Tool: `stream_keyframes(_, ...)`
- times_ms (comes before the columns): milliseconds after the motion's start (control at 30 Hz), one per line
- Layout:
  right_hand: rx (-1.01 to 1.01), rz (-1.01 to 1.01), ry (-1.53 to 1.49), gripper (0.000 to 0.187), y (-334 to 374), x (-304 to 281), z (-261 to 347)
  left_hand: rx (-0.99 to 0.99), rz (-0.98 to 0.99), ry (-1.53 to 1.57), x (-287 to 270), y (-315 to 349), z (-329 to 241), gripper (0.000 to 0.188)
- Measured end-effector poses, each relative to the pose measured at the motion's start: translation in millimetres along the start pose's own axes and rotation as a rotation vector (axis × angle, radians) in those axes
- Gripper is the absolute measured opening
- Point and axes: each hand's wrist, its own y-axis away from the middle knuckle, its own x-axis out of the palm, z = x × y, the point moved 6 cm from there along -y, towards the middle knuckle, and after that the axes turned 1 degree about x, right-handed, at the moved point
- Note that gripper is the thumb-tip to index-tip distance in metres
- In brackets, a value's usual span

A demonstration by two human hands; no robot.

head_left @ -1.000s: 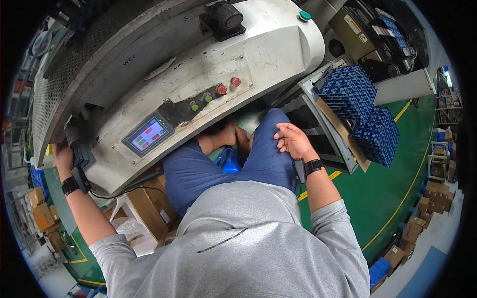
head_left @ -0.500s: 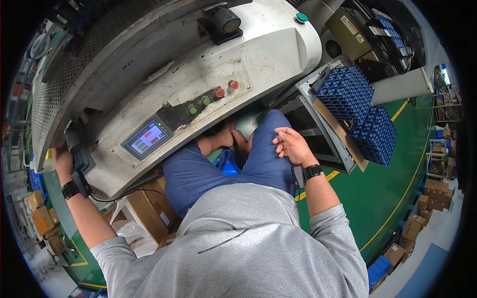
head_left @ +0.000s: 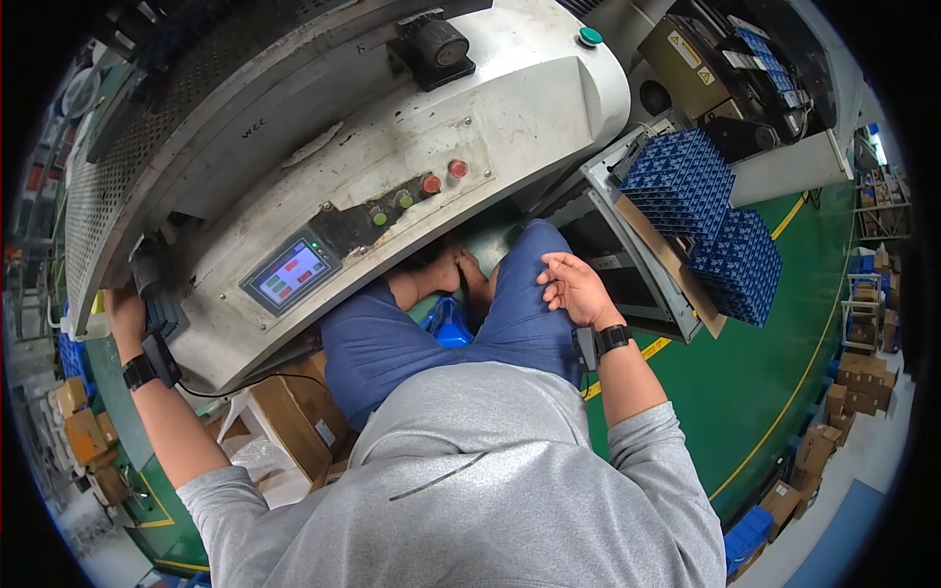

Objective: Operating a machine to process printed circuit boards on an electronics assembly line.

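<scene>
At the left end of a white machine (head_left: 549, 98), my left hand (head_left: 124, 318) reaches up past the machine's edge beside a dark fitting (head_left: 165, 304). Its fingers are hidden there, so what they touch does not show. My right hand (head_left: 580, 291) is over my right thigh, palm partly turned up. The fingers are loosely bent and a little apart, with nothing in them. Between my hands, the machine's front panel carries a lit touch screen (head_left: 291, 275), two green buttons (head_left: 379, 218) and two red buttons (head_left: 431, 183).
To the right, stacked blue patterned boxes (head_left: 678, 181) stand on a brown board (head_left: 676, 269) over a metal frame. An opened cardboard box (head_left: 299, 421) with clear plastic sits by my left leg. A black cable (head_left: 230, 392) hangs below the machine. Cartons (head_left: 863, 387) line the far right.
Both hands stay in practically the same place and pose. The view has shifted very slightly.
</scene>
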Motion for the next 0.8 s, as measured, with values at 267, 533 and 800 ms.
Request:
stream_keyframes(267,0.013,-0.031,-0.022,0.023,0,-19,-4,-0.061,-0.058,0.11,-2,1,2,0.036)
stream_keyframes(533,0.024,-0.017,-0.055,0.024,-2,-27,-4,-0.074,0.002,0.102,4,7,16,0.037)
stream_keyframes(800,0.041,0.008,-0.086,0.025,-6,-28,-3,-0.076,0.019,0.089,12,10,33,0.045)
